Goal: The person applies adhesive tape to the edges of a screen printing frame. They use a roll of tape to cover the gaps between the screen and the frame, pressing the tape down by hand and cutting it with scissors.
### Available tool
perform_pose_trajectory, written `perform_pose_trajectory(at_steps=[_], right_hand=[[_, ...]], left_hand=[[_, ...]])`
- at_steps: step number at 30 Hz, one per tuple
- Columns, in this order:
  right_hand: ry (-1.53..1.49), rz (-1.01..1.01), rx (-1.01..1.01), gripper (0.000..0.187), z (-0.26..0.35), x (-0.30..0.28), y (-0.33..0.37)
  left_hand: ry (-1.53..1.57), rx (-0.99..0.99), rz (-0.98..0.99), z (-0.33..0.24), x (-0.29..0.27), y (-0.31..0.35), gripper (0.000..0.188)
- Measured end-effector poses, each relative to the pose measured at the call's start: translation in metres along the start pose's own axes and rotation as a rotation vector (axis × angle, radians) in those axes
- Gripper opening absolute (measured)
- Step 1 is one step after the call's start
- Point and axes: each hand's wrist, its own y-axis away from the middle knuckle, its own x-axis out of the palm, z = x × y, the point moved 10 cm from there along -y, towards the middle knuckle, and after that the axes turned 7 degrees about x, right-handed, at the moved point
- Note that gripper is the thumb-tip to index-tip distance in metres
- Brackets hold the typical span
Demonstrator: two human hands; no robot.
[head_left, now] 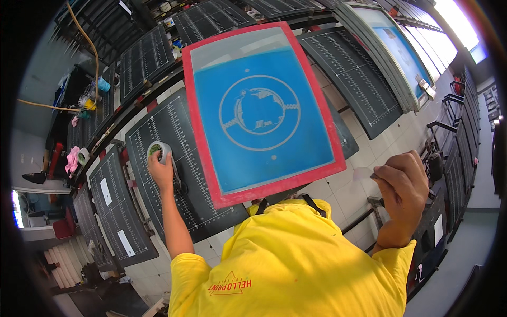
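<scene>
My left hand (162, 171) is closed on a roll of tape (166, 147) lying on a black platen, its fingers hooked at the roll's hole and rim. Raised on the right, my right hand (402, 185) pinches a small translucent strip, apparently a piece of tape (362, 174). Between my hands rests a screen-printing screen (208, 182) with a red frame and a blue coated mesh. A round design with a pale outline shows in the mesh. A dark, looped object beside the roll cannot be made out clearly.
Black platens (138, 134) with white ruled marks surround the screen in rows. A grey-framed screen (377, 58) leans at the upper right. A yellow container (90, 103) and a pink cloth (73, 159) are at the left. White floor tiles (338, 182) show between platens.
</scene>
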Motion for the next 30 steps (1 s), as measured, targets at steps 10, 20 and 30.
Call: perform_pose_trajectory(at_steps=[10,20,30], right_hand=[[-0.1,0.157,-0.058,0.014,0.02,0.065,-0.018],[-0.121,0.145,0.038,0.014,0.017,0.078,-0.02],[-0.392,0.236,0.46,0.01,-0.045,0.133,0.017]], left_hand=[[1.561,0.165,0.841,-0.365,0.016,0.087,0.084],[1.752,-0.084,1.188,-0.408,0.032,0.145,0.071],[1.597,-0.389,0.834,-0.32,0.065,0.149,0.012]])
